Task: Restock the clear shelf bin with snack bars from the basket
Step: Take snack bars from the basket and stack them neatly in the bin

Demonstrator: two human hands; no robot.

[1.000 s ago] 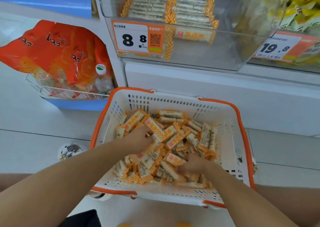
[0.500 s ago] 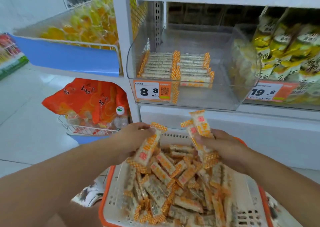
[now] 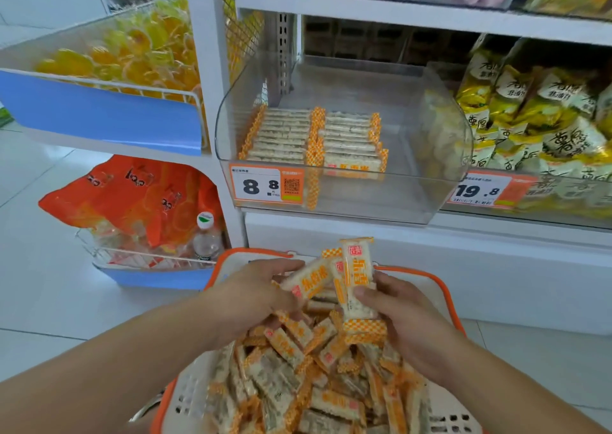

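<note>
Snack bars (image 3: 356,281) in white and orange checked wrappers, their red and orange print too small to read, are gripped upright in the right hand (image 3: 402,317); the left hand (image 3: 256,296) pinches another bar (image 3: 309,281) beside them, above the heaped orange-rimmed basket (image 3: 427,276), cut off below. Behind, the clear bin (image 3: 344,198) holds two short rows, price tag (image 3: 266,184) reading 8.8; its neighbour's tag (image 3: 486,190) reads 19.8
</note>
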